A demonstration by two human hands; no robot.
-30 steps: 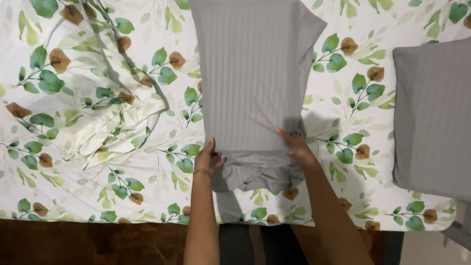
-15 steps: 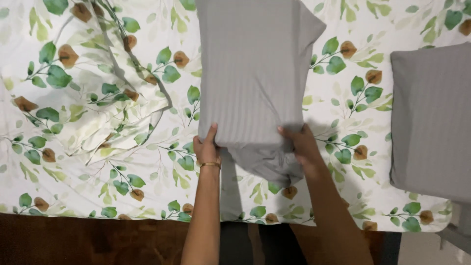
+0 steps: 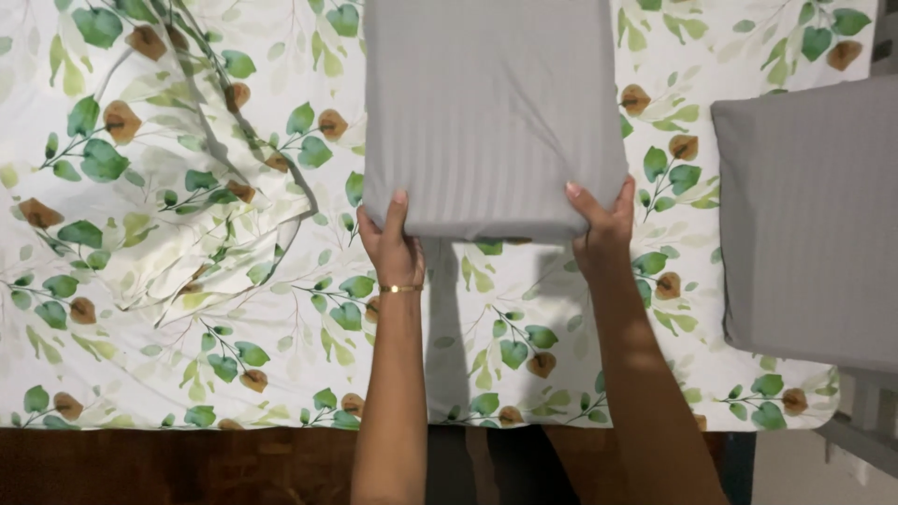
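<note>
A grey striped pillow [image 3: 491, 112] is held above a bed covered in a white sheet with green and brown leaves [image 3: 234, 309]. My left hand [image 3: 391, 245] grips the pillow's near left corner, with a thin gold bracelet on that wrist. My right hand [image 3: 603, 229] grips its near right corner. The pillowcase now lies smooth and taut over the pillow, with a straight near edge.
A second grey pillow [image 3: 814, 224] lies at the right side of the bed. The leaf-print sheet is rumpled into folds [image 3: 187, 187] at the left. The bed's near edge runs along the bottom, with dark wooden floor [image 3: 168, 468] below.
The bunched loose end of the pillowcase near my hands has been pulled smooth. My hands moved apart to the pillow's two near corners, and the pillow now looks flat and squared.
</note>
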